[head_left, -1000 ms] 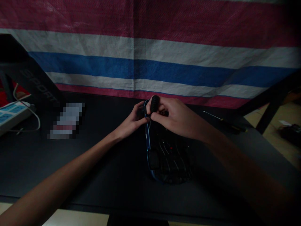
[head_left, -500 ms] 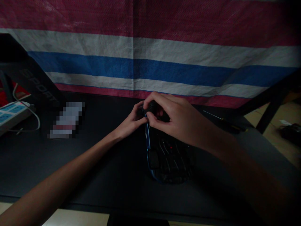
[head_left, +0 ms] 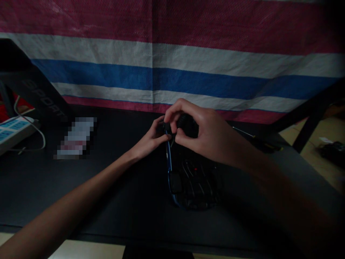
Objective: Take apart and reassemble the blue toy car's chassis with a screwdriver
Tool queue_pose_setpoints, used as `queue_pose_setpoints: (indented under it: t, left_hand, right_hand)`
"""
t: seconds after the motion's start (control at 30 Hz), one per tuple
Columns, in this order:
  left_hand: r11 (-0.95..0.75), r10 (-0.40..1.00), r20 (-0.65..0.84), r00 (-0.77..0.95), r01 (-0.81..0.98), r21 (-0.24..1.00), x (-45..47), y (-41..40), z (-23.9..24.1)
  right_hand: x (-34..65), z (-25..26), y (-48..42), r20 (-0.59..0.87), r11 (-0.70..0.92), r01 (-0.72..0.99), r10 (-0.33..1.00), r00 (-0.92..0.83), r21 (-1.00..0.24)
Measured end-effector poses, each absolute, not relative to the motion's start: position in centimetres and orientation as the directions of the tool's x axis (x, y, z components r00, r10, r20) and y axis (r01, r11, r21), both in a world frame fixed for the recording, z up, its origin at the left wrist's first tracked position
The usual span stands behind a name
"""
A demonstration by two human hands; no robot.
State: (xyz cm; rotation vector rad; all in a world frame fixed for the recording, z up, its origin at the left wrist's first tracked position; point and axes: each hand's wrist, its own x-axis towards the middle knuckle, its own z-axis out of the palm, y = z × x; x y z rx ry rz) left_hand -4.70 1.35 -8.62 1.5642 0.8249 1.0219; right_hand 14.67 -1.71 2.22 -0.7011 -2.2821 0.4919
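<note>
A black and blue toy car [head_left: 199, 183] lies on the dark table, its ribbed black face up and a blue edge along its left side. One black wheel [head_left: 176, 181] shows at its near left corner. My left hand [head_left: 155, 138] grips the car's far left end, thumb on the near side, fingertips partly hidden. Over that same end curls my right hand [head_left: 199, 124], its fingers bent close to the thumb by a small dark part [head_left: 167, 126]. Whether they hold it is hard to see in the dim light. Behind the right fingers is a dark ribbed tyre [head_left: 184, 120].
A screwdriver [head_left: 254, 137] lies right of my right hand. At left are a blurred-out flat object [head_left: 77, 138], a white power strip [head_left: 13, 129] with a cable, and a black frame marked SPORT [head_left: 43, 93]. A striped sheet [head_left: 121, 77] hangs behind the table [head_left: 121, 208].
My right hand has lifted slightly and shifted right, and its fingers have changed their bend near the wheel. My left hand and the toy car stay where they were.
</note>
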Motion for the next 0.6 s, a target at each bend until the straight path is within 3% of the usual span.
queue_pose_setpoints:
  t: [0.3, 0.4, 0.5, 0.6]
  left_hand:
    - [-0.188, 0.903, 0.163, 0.398, 0.025, 0.982, -4.6, 1.2, -8.3]
    - [-0.205, 0.899, 0.166, 0.406, 0.054, 0.977, -4.6, 1.3, -8.4]
    - [-0.215, 0.904, 0.173, 0.391, 0.067, 0.974, -4.6, 1.2, -8.5]
    - [-0.208, 0.907, 0.169, 0.386, 0.061, 0.976, -4.5, 1.2, -8.6]
  right_hand:
    - [13.3, 0.9, -1.7, 0.469, 0.649, 0.203, 0.699, -0.539, -0.734]
    - [13.0, 0.5, -1.8, 0.476, 0.652, 0.18, 0.689, -0.546, -0.737]
    - [13.1, 0.5, -1.9, 0.523, 0.737, 0.302, 0.654, -0.547, -0.605]
    - [13.3, 0.7, -1.9, 0.578, 0.781, 0.558, 0.602, -0.551, -0.282]
